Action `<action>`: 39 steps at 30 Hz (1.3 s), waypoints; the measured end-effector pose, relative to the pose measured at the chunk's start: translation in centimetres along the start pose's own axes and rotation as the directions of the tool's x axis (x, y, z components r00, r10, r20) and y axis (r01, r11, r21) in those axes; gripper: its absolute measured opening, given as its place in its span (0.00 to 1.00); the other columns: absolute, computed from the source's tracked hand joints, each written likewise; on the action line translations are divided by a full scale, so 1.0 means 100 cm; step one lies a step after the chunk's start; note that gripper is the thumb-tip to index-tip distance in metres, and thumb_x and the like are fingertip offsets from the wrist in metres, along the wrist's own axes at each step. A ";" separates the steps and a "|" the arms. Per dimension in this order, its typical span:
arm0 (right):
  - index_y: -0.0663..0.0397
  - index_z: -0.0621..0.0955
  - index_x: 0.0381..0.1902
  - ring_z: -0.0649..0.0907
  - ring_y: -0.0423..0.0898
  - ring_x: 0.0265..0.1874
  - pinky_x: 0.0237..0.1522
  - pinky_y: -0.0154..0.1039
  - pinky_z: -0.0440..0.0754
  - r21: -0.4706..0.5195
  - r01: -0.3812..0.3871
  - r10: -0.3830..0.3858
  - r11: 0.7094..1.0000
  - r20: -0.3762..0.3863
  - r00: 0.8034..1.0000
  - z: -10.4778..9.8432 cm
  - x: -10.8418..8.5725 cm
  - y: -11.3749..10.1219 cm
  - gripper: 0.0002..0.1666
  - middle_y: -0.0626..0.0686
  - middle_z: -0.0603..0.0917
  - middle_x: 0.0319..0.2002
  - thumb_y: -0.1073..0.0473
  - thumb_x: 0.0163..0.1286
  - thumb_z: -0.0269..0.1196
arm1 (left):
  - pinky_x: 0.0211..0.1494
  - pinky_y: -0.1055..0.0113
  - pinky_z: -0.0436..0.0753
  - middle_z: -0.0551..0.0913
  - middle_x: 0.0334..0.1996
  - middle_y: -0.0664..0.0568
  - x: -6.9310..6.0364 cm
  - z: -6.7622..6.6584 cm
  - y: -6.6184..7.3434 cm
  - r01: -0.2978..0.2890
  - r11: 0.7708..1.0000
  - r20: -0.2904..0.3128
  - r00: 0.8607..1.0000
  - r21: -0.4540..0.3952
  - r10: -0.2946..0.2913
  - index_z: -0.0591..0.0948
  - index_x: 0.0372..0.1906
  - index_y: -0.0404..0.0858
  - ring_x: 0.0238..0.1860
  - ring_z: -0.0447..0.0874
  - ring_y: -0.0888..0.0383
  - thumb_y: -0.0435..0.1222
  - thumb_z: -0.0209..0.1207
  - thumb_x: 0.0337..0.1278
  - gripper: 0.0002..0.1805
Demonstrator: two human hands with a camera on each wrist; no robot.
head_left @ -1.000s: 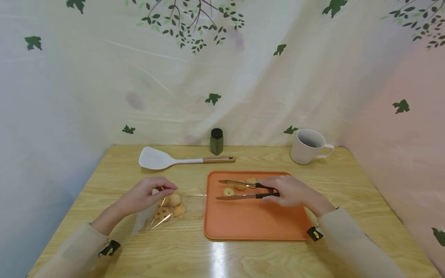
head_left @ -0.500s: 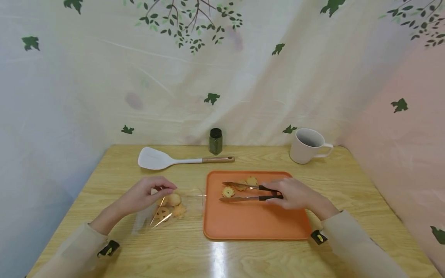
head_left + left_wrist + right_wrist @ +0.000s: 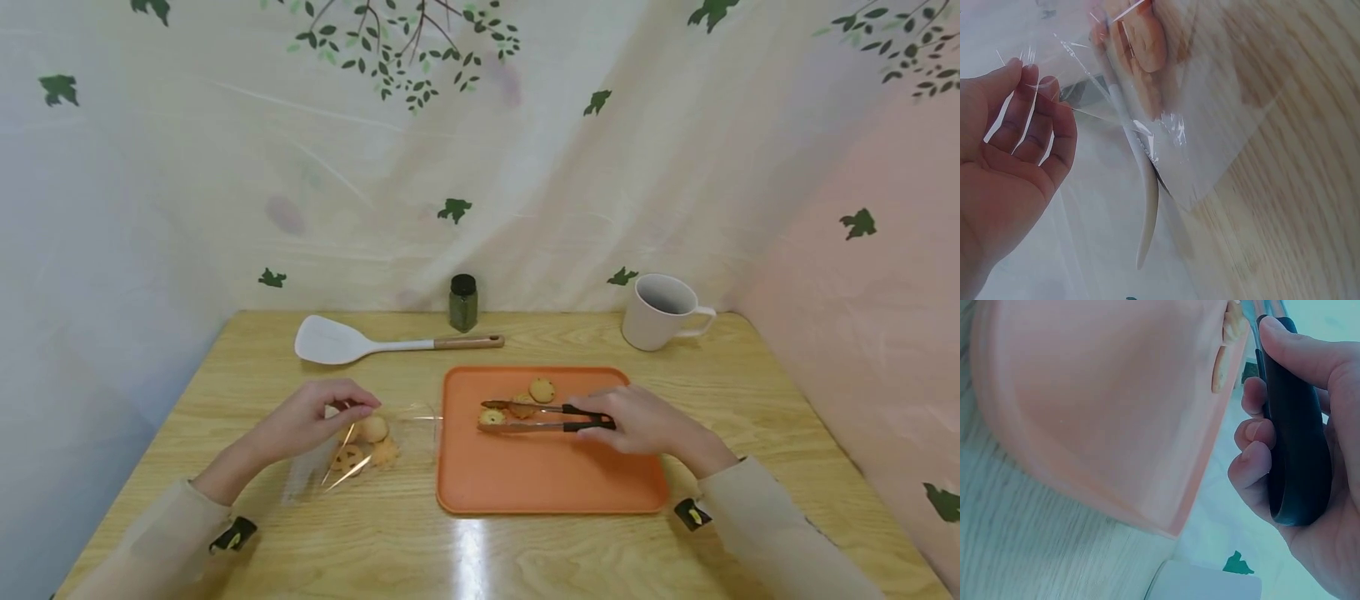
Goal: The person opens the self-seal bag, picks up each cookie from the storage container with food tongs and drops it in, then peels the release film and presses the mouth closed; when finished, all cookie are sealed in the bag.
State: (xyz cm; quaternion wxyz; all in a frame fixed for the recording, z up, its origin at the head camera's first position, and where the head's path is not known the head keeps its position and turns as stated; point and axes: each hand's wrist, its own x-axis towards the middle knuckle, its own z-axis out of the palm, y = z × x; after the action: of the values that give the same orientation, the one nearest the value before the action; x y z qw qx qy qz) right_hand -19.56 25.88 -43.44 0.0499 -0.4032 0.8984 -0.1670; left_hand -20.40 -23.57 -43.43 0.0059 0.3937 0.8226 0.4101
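Biggest first: a pale cloth backdrop (image 3: pixel 360 167) with printed green leaves and branches, well beyond everyone's fingers. Below that, the light wood worktop (image 3: pixel 375 554) runs under both hands, with a bright glare streak nearer the camera than the fingers. Next is the orange tray (image 3: pixel 555 479), under the fingers of the right hand (image 3: pixel 648 421) and stretching off to their left. A white spatula (image 3: pixel 401 345) with a wooden handle lies sideways beyond the fingers of the left hand (image 3: pixel 322 417).

The clear bag (image 3: pixel 414 437) is right at those left fingers: thumb and fingertip are together, pinching the film at its edge, and the rest spreads out below and to their right. Then the tongs (image 3: pixel 547 427): the right fingers are clamped round the black handles, and the metal arms reach left over the tray, tips a bit apart.

Off-white mug (image 3: pixel 654 312), upright, beyond the right fingers. Green jar (image 3: pixel 463 304) with a black lid, also upright, farther back and between the two sets of fingers.

Smallest stuff: three cookies left of the right fingers, on the tray. The flower-shaped cookie (image 3: pixel 492 416) sits between the tong tips; can't tell if they're touching it. More cookies show through the bag, including a pretzel-shaped cookie (image 3: pixel 348 459) just below the left fingers.
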 end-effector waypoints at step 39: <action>0.57 0.84 0.59 0.71 0.30 0.22 0.26 0.30 0.69 -0.052 0.071 -0.075 0.996 -0.062 0.995 0.001 -0.003 0.006 0.21 0.48 0.89 0.41 0.51 0.75 0.64 | 0.36 0.65 0.83 0.87 0.38 0.50 0.002 0.001 -0.002 -0.024 1.000 -0.008 1.000 0.005 0.024 0.87 0.49 0.40 0.35 0.85 0.53 0.26 0.62 0.67 0.11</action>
State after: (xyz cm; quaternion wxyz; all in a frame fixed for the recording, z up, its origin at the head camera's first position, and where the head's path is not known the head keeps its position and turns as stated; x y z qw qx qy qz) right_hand -19.76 26.45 -43.74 0.0050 -0.4313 0.8881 -0.1590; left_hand -20.59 -23.41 -43.58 -0.0031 0.4019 0.8189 0.4096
